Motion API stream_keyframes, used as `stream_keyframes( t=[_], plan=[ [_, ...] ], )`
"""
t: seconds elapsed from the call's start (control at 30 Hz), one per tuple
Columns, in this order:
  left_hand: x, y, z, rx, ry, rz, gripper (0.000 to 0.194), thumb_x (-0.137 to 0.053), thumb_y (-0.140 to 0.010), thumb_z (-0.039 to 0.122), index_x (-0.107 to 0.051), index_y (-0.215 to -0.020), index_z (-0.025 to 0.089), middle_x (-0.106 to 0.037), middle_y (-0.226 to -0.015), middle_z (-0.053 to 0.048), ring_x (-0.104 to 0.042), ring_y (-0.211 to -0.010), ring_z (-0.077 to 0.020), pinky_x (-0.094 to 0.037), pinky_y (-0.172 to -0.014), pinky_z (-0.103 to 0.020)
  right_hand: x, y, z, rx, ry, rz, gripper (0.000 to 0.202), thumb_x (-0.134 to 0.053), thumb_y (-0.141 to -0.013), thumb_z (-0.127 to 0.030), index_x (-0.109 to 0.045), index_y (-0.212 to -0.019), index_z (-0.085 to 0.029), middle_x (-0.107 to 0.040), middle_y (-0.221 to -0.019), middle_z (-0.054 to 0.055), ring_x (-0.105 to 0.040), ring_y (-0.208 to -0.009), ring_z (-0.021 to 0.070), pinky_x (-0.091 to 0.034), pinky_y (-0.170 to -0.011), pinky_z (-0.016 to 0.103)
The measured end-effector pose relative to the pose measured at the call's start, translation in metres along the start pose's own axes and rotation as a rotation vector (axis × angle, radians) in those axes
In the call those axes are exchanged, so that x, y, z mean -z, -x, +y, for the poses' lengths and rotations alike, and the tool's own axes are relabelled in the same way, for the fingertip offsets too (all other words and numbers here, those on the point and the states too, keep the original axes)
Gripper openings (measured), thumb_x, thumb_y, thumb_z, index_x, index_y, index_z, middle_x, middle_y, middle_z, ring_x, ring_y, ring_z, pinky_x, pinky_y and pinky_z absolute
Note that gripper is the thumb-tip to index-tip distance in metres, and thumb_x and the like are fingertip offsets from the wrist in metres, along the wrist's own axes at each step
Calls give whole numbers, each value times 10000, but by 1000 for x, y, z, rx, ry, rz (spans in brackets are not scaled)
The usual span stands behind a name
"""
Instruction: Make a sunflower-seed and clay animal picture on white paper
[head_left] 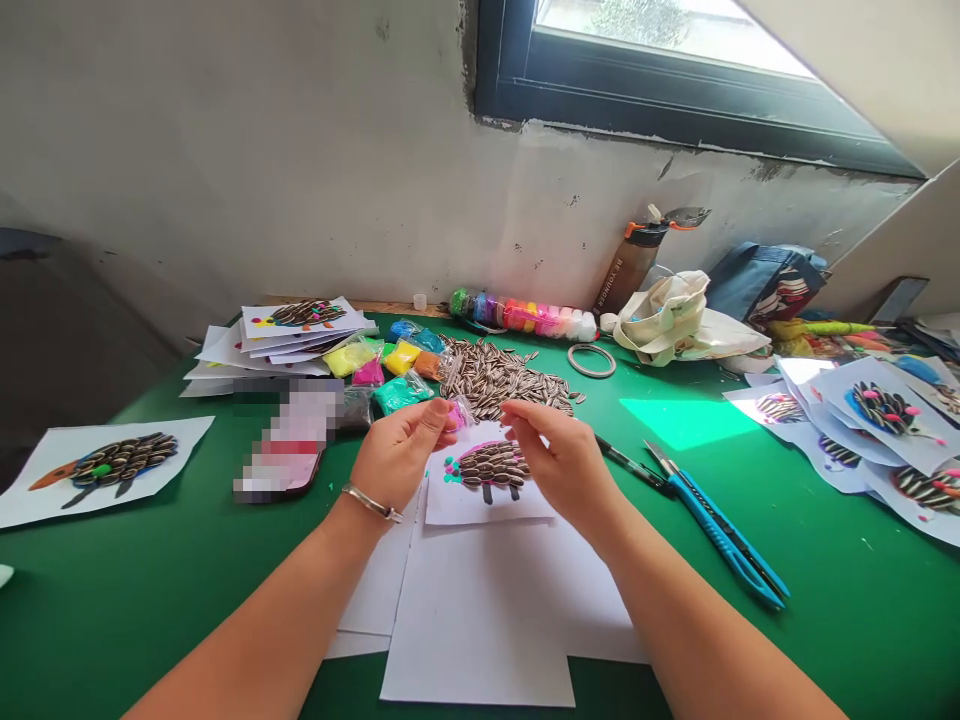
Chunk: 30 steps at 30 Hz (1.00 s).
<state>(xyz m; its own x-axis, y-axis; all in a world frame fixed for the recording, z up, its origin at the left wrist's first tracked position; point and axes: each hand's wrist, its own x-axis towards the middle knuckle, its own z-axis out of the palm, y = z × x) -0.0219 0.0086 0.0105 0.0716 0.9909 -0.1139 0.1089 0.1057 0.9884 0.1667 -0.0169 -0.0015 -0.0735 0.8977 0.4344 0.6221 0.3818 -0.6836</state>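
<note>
My left hand pinches a small clear bag of pink clay between thumb and fingers. My right hand is raised beside it, fingertips pinched close to the bag, whether on a bit of clay I cannot tell. Both hover over a white paper card bearing a hedgehog shape made of striped sunflower seeds with pink and teal clay dots. Blank white sheets lie under and in front of the card. A silver bracelet sits on my left wrist.
A heap of sunflower seeds, coloured clay bags and a row of clay pots lie behind. Finished cards sit at left, in a stack and at right. A blue knife, tape ring, bottle, phone.
</note>
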Motion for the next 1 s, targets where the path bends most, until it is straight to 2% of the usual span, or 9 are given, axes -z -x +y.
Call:
stream_keyframes(
  t=[0.07, 0.17, 0.27, 0.37, 0.53, 0.63, 0.8, 0.87, 1.0],
  plan=[
    [-13, 11, 10, 237, 456, -84, 556, -638, -795, 642, -657, -1086, 168, -712, -1042, -108, -674, -973, -255, -526, -852, -359, -11, 7, -13, 176, -13, 42, 346, -367, -950, -162, -639, -1163, -186, -698, -1144, 98, -649, -1047, 188, -527, -876, 331],
    [-30, 25, 20, 500, 833, -186, 630, -374, -920, 683, -618, -1135, 144, -701, -1068, -151, -673, -1024, -263, -544, -887, -392, -28, 18, -33, 344, 89, -99, 399, -367, -958, -182, -589, -1284, -125, -601, -1338, 144, -515, -1286, 234, -398, -1104, 432],
    [-39, 30, 20, 599, 1009, -158, 737, -308, -890, 751, -586, -1189, 137, -694, -1092, -175, -654, -1088, -305, -543, -918, -459, -38, 24, -48, 285, 218, -251, 523, -374, -979, -320, -437, -1443, -88, -424, -1508, 137, -334, -1428, 270, -189, -1215, 500],
    [-42, 29, 15, 570, 1097, -95, 766, -349, -857, 780, -565, -1235, 150, -688, -1134, -170, -630, -1146, -303, -533, -951, -452, -42, 24, -56, 210, 247, -290, 646, -342, -987, -449, -301, -1517, -83, -307, -1567, 120, -232, -1471, 275, -103, -1226, 524],
    [-40, 30, 13, 524, 1104, -166, 715, -344, -898, 728, -564, -1275, 161, -646, -1248, -150, -592, -1208, -283, -493, -1011, -427, -45, 22, -54, 143, 258, -245, 562, -243, -1018, -389, -323, -1517, -144, -307, -1576, 56, -176, -1488, 249, -66, -1227, 512],
    [-38, 32, 14, 471, 1032, -199, 756, -290, -898, 740, -546, -1325, 172, -615, -1296, -146, -541, -1266, -306, -474, -1019, -467, -46, 27, -57, 184, 291, -216, 640, -286, -1002, -478, -263, -1536, -126, -260, -1594, 89, -132, -1494, 285, -55, -1215, 547],
    [-40, 39, 9, 290, 1003, -140, 568, -256, -937, 677, -503, -1368, 400, -589, -1360, 5, -355, -1421, -227, -394, -1087, -393, -44, 28, -65, 363, 307, -195, 840, -366, -932, -641, -115, -1568, -153, -154, -1624, 108, -83, -1497, 319, -67, -1205, 564],
    [-41, 43, 9, 286, 988, -223, 553, -254, -945, 669, -521, -1352, 407, -580, -1372, 17, -328, -1434, -240, -382, -1088, -415, -40, 20, -58, 329, 346, -162, 827, -384, -930, -636, -99, -1570, -197, -160, -1625, 93, -85, -1498, 313, -72, -1203, 565],
    [-37, 42, 9, 416, 946, -488, 725, -285, -891, 749, -595, -1314, 247, -564, -1388, -94, -344, -1416, -336, -393, -1062, -498, -33, 12, -38, 234, 475, -21, 766, -358, -957, -584, -85, -1568, -209, -136, -1625, 123, -56, -1499, 323, 8, -1175, 625]
  ],
)
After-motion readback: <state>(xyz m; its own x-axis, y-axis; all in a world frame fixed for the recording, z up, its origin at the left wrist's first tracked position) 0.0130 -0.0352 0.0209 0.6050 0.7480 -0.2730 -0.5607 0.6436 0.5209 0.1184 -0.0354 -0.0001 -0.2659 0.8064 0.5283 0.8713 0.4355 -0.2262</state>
